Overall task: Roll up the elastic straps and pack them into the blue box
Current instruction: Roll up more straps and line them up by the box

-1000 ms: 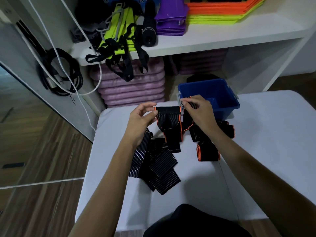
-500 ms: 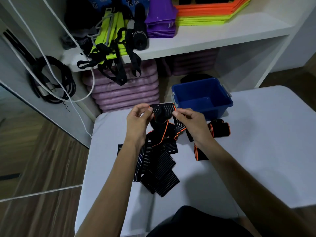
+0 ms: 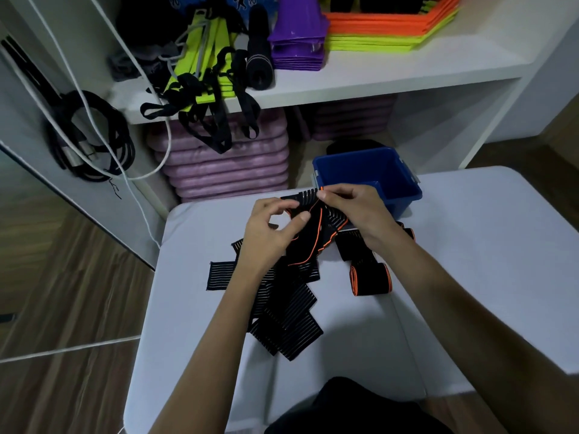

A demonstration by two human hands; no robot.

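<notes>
A person seated at a white table (image 3: pixel 470 245) works a black elastic strap with orange edging (image 3: pixel 308 236), held above the tabletop between both hands. The right hand (image 3: pixel 354 211) pinches the strap's top end with curled fingertips, just in front of the open blue plastic box (image 3: pixel 398 180), which stands at the table's far edge. The left hand (image 3: pixel 271 233) is loosely curled beside the strap, thumb laid against the fabric; whether its fingers truly grip it cannot be told. The strap's free length hangs onto a loose heap of black, white-striped elastic straps (image 3: pixel 282 311) spread on the table beneath the left forearm. Near the right wrist lies a rolled black strap with orange rims (image 3: pixel 371 278), with more rolled ones partly hidden behind the right forearm. Behind the table, a white shelf (image 3: pixel 391 76) carries purple, orange and yellow-green gear, with stacked lilac pads (image 3: pixel 225 164) below
</notes>
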